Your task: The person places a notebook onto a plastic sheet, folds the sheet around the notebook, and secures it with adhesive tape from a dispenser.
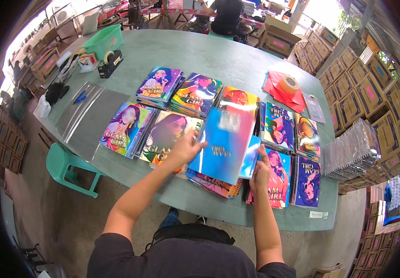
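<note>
My left hand (189, 146) is closed on the left edge of a blue-and-pink notebook (220, 150), tilted above the piles and slightly blurred. My right hand (260, 173) has its index finger stretched along a second blue notebook (250, 160), with the other fingers bent at its edge; part of this one is hidden behind the first. Beneath them lies a pile of notebooks (214, 183). Around my hands are spiral-bound notebooks with colourful illustrated covers: a yellow-and-brown one (170, 134) by my left wrist, a pink one (277, 173) beside my right hand and a purple one (307, 183) farther right.
Left on the table are clear plastic sheets (88, 111), a tape dispenser (110, 63) and a green basket (103, 41). An orange tape roll (288, 84) rests on red sheets at right. Wrapped notebooks (352, 147) are stacked beyond the right edge. A green stool (68, 162) stands left.
</note>
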`<action>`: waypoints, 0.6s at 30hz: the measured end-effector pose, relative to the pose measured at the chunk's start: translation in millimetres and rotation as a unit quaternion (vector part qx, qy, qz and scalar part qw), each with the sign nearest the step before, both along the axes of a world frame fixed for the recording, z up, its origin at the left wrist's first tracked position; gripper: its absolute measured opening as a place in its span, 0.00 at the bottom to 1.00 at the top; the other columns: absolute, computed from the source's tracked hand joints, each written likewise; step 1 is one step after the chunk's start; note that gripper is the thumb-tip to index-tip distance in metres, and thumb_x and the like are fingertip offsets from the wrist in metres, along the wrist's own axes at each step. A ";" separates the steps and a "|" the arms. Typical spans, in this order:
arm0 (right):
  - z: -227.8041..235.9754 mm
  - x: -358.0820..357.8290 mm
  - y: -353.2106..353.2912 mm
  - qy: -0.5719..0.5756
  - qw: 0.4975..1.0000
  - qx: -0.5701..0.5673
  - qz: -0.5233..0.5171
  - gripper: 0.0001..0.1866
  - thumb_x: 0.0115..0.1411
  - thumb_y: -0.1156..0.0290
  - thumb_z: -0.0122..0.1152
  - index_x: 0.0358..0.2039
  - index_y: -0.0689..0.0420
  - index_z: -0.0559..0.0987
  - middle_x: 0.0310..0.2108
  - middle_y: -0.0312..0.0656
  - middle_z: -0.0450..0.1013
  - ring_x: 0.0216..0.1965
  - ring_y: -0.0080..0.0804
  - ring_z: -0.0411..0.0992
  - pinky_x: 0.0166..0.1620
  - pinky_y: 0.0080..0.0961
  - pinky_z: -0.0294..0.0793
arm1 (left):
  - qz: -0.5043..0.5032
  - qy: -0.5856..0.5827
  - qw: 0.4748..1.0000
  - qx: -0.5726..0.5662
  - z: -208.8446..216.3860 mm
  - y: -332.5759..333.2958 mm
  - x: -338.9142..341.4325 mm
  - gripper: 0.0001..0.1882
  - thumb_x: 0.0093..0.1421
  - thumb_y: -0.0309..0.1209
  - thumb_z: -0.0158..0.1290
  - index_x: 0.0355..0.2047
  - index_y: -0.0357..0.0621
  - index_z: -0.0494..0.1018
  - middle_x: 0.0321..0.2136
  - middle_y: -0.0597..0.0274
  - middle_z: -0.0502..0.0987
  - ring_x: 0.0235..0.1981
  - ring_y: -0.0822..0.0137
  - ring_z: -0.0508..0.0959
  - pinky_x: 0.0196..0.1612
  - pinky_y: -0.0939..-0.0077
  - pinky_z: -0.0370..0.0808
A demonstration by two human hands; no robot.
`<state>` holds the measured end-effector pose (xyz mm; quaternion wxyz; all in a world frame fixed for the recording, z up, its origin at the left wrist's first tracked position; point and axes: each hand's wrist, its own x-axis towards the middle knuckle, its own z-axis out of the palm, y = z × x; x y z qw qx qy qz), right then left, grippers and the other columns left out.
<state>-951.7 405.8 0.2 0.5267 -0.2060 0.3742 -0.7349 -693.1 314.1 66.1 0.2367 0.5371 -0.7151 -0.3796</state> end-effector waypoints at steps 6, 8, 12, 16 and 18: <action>10.3 17.3 5.3 0.459 0.880 0.105 -0.064 0.53 0.44 0.79 0.68 0.64 0.61 0.41 0.55 0.52 0.59 0.53 0.40 0.63 0.54 0.31 0.65 | 0.153 -0.209 0.913 -0.315 -31.5 24.7 54.3 0.25 0.49 0.45 0.60 0.37 0.36 0.72 0.34 0.49 0.74 0.42 0.51 0.71 0.45 0.58 0.66; 23.5 23.7 0.8 0.332 0.938 0.100 -0.023 0.50 0.46 0.81 0.65 0.63 0.62 0.43 0.48 0.51 0.67 0.45 0.37 0.69 0.47 0.28 0.71 | 0.228 -0.267 0.899 -0.261 -55.2 23.6 99.3 0.27 0.46 0.44 0.61 0.40 0.36 0.71 0.37 0.47 0.72 0.42 0.48 0.69 0.46 0.55 0.65; 20.4 -0.1 -2.6 0.092 0.980 0.125 0.123 0.19 0.54 0.81 0.56 0.47 0.66 0.67 0.39 0.47 0.72 0.34 0.30 0.74 0.38 0.25 0.76 | 0.236 -0.249 0.929 -0.139 -42.7 9.4 122.4 0.26 0.46 0.41 0.61 0.41 0.36 0.71 0.37 0.47 0.70 0.40 0.50 0.70 0.44 0.59 0.67; 9.1 0.4 -0.3 0.016 0.980 0.129 0.149 0.12 0.57 0.75 0.54 0.42 0.64 0.71 0.35 0.43 0.74 0.36 0.30 0.74 0.42 0.26 0.75 | 0.104 -0.044 0.931 -0.346 36.9 29.3 41.1 0.14 0.52 0.37 0.53 0.31 0.37 0.72 0.31 0.51 0.71 0.36 0.51 0.71 0.40 0.59 0.69; 21.2 8.3 -1.8 -0.059 0.980 0.133 0.139 0.13 0.57 0.73 0.54 0.43 0.63 0.71 0.36 0.43 0.74 0.36 0.31 0.74 0.42 0.27 0.74 | -0.128 -0.138 0.909 -0.372 28.1 44.4 -1.6 0.12 0.56 0.38 0.50 0.27 0.41 0.73 0.26 0.52 0.73 0.27 0.49 0.74 0.36 0.53 0.70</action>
